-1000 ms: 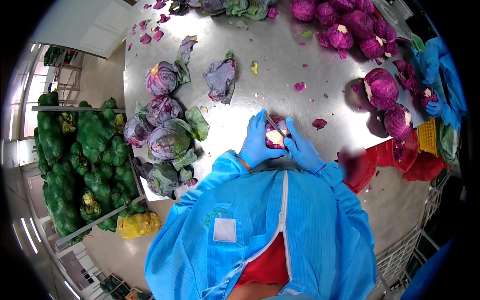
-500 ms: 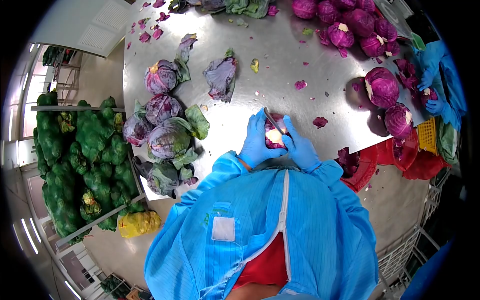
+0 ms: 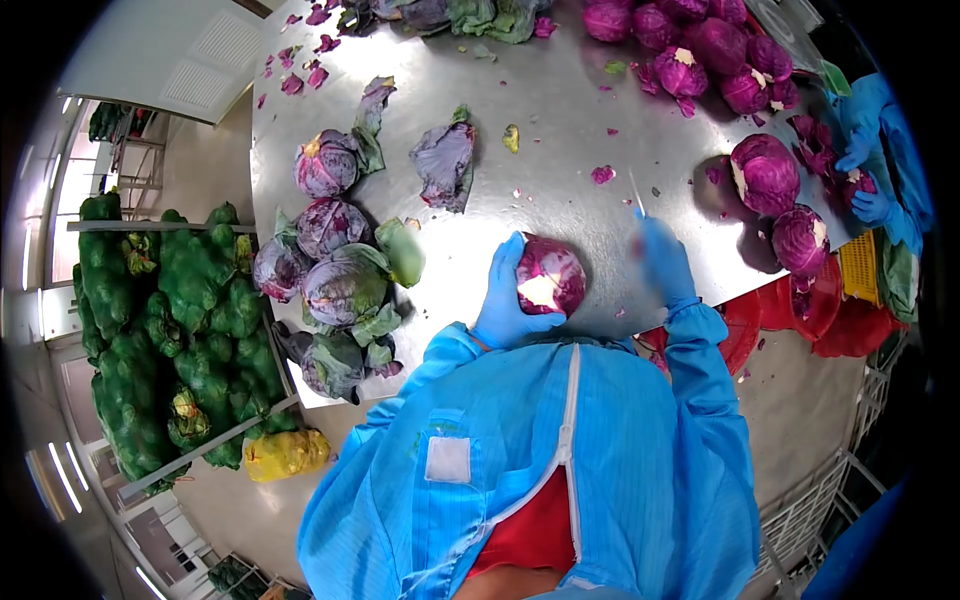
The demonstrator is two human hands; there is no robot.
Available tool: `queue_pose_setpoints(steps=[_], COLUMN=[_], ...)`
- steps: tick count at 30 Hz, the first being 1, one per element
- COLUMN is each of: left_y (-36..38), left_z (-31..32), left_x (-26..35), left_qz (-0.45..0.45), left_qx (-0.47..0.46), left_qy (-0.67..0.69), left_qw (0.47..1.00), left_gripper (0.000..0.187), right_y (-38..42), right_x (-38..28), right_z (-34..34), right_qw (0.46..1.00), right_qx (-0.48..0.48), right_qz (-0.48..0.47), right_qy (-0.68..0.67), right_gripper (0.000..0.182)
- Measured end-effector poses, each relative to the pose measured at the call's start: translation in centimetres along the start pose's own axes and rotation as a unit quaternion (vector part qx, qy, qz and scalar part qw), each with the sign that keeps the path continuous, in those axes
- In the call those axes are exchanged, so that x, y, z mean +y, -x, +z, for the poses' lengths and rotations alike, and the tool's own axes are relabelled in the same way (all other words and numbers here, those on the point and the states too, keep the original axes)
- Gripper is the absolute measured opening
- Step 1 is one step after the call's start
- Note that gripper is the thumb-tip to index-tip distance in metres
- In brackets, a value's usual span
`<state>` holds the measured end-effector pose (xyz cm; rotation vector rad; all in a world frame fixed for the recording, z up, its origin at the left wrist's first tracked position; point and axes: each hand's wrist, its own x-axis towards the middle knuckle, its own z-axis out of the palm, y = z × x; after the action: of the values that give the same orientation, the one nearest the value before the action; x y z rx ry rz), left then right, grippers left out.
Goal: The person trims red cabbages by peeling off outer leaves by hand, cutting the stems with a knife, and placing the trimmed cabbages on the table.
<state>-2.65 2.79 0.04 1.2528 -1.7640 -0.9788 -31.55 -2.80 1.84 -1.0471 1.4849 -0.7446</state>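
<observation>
In a blue glove, my left hand (image 3: 505,305) grips a red cabbage (image 3: 552,276) from its left side, near the table's front edge. The cabbage's pale cut stem end faces toward me. My right hand (image 3: 664,264), also gloved and blurred by motion, is apart from the cabbage on its right. It is closed on a knife (image 3: 638,194) whose thin blade points away from me. Left of my left hand, several untrimmed cabbages (image 3: 345,286) with dull outer leaves lie in a group.
Peeled cabbages (image 3: 718,45) are piled at the back right of the metal table (image 3: 540,130). A co-worker's gloved hands (image 3: 872,207) hold a cabbage at the right. Red baskets (image 3: 742,330) hang below the edge. Green net sacks (image 3: 190,330) stand on the left.
My right hand and the knife have moved right, away from the cabbage. My left hand still holds the cabbage, now turned so more of its side shows.
</observation>
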Motion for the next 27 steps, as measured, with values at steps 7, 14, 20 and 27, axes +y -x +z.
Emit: queue_pose_setpoints(steps=[7,14,20,27], left_y=[-0.1,0.0,0.4,1.5], left_z=[0.5,0.0,-1.0,-0.5], left_x=[-0.3,-0.1,-0.1,-2.8], left_qz=[-0.011,-0.015,0.010,-0.029], left_qx=[0.010,-0.014,-0.033,0.029], left_qy=[0.008,-0.005,-0.034,0.109], left_qw=[1.000,1.000,0.999,0.993], left_gripper=[0.123,0.127,0.128,0.128], right_y=[3.1,1.5,-0.5,6.6], right_x=[-2.8,-1.4,5.1,10.9], right_z=[6.7,8.5,4.9,-11.8], right_qw=[0.915,0.943,0.972,0.858], right_qx=[-0.013,-0.002,0.185,0.306], right_qz=[-0.322,-0.212,-0.118,-0.060], right_qy=[0.242,0.256,0.086,0.409], right_gripper=[0.066,0.041,0.032,0.039])
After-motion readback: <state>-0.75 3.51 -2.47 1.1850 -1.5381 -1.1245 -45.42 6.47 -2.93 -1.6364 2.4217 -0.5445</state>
